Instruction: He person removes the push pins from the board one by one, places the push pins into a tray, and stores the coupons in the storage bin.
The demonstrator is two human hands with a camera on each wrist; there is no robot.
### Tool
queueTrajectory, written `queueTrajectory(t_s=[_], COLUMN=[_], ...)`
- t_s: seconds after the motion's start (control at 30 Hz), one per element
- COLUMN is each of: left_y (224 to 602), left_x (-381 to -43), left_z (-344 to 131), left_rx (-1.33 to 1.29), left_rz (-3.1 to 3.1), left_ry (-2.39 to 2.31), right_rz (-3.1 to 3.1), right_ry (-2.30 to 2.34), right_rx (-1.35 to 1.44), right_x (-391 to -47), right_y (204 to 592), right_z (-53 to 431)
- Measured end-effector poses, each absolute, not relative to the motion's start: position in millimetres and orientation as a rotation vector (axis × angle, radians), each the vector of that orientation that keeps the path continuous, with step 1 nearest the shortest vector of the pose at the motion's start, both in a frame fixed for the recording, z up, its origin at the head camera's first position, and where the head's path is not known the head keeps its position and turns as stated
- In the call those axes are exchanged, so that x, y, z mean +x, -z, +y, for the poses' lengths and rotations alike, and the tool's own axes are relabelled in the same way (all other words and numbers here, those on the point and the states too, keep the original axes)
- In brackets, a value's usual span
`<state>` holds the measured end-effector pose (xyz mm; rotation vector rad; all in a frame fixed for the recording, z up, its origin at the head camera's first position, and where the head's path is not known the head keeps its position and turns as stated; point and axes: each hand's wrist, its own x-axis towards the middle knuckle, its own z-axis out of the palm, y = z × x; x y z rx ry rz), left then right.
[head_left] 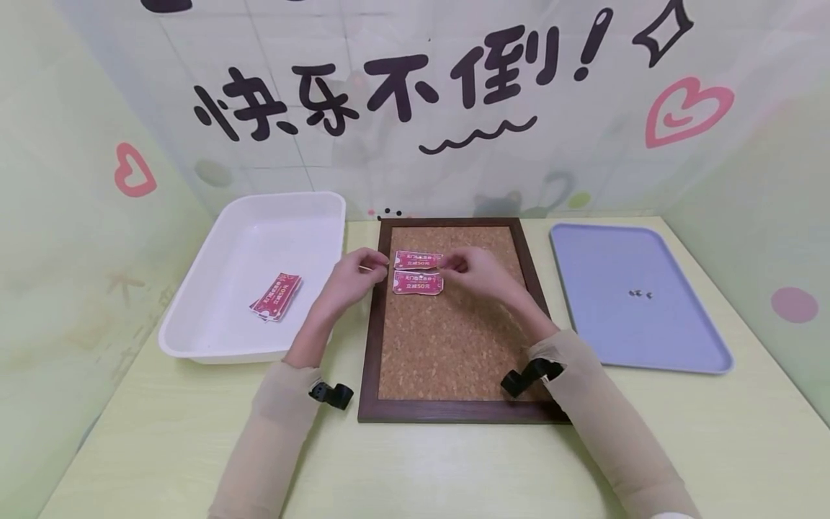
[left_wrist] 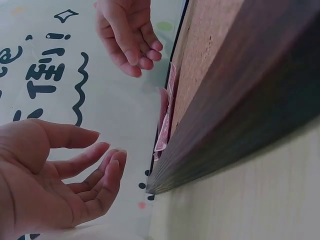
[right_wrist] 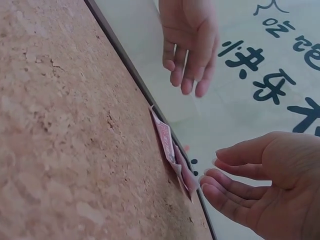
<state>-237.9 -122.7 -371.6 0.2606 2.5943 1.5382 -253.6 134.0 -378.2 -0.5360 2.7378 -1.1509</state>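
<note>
Two red-and-white paper coupons (head_left: 417, 283) lie one above the other near the top left of a framed cork board (head_left: 447, 346). Seen from the side in the right wrist view, the coupons (right_wrist: 165, 135) are bent and stand partly off the cork. My left hand (head_left: 355, 275) hovers by the frame's left edge, its fingers (left_wrist: 82, 165) relaxed and apart with nothing between them. At the coupons' right ends is my right hand (head_left: 478, 272); its loosely bent fingers (right_wrist: 230, 190) show nothing gripped, fingertips close to the paper.
A white tub (head_left: 188, 317) on the left holds a small stack of similar coupons (head_left: 277, 297). To the right sits a blue tray (head_left: 622, 259) with several small metallic pieces (head_left: 640, 293). A printed wall sheet (head_left: 389, 166) stands behind the board.
</note>
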Motion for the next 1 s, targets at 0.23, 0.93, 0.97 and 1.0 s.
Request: queueTrajectory(t_s=[0.23, 0.93, 0.97, 1.0], left_y=[374.2, 384.6, 384.8, 385.0], left_x=[-245.5, -260.9, -261.2, -261.8], left_z=[-116.4, -95.0, -95.0, -95.2], left_rx=[0.253, 0.154, 0.144, 0.138], left_rz=[2.540, 2.545, 2.540, 2.534], left_ry=[-1.585, -1.392, -1.394, -1.398], right_rz=[2.711, 2.741, 2.741, 2.742], right_ry=[1.075, 0.929, 0.930, 0.932], right_rx=[-0.540, -0.543, -0.544, -0.540], right_x=[-265.5, -279.5, -279.4, -279.2], right_y=[384.0, 395.0, 394.6, 394.0], right_z=[120.6, 98.1, 97.1, 96.1])
